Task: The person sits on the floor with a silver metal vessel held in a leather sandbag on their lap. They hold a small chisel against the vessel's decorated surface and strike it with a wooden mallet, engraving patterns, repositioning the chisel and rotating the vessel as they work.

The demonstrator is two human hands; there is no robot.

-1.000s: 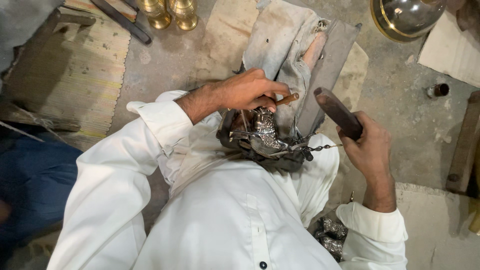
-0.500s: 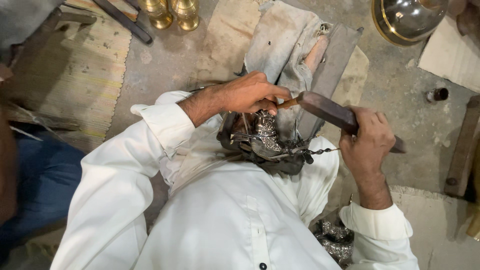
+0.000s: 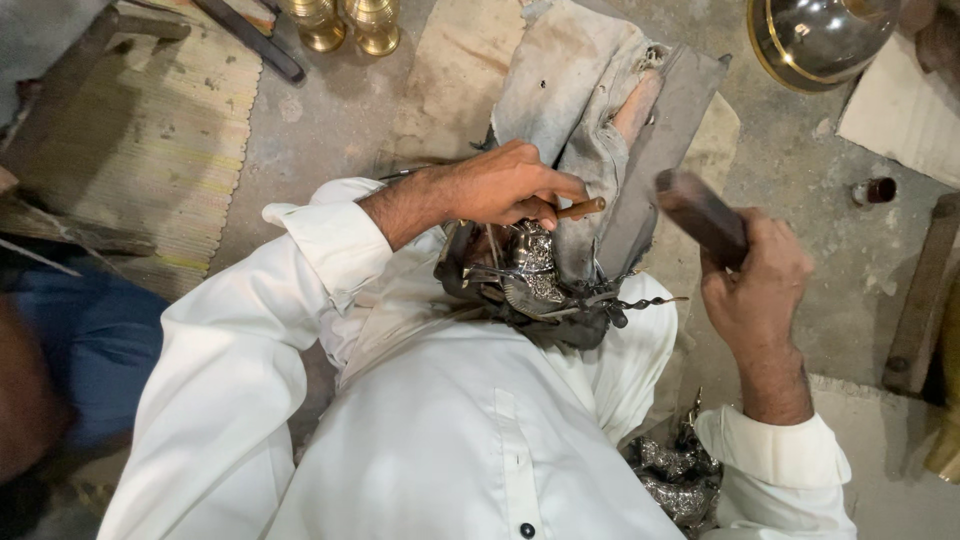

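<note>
Far left: a woven mat (image 3: pixel 140 150) on the floor, and part of another person in blue (image 3: pixel 80 340) at the edge.

Top left: two small brass pieces (image 3: pixel 345 20) standing side by side, with a dark bar (image 3: pixel 250 40) just beside them.

Your left hand (image 3: pixel 505 185) is closed around a thin wooden-handled tool (image 3: pixel 580 208). The handle end sticks out to the right of your fingers. The tip is hidden under the hand, so you can't tell exactly where it meets the work.

The ornate silver metal piece (image 3: pixel 535 270) sits directly below that hand, in your lap against your white shirt (image 3: pixel 450 430). It's held in a dark clamp-like fixture (image 3: pixel 570 310), with a twisted rod (image 3: pixel 650 301) poking out to the right. Worn grey cloth (image 3: pixel 580 100) is draped over a slanted board just behind it.

Your right hand (image 3: pixel 755 290) is fisted tight on a dark wooden mallet (image 3: pixel 700 215). It's raised to the right of the piece and not touching it; the head is motion-blurred.

More silver ornamental parts (image 3: pixel 680 480) sit by your right elbow.

Top right: a shiny round metal vessel (image 3: pixel 815 35) on the concrete floor (image 3: pixel 800 170).
</note>
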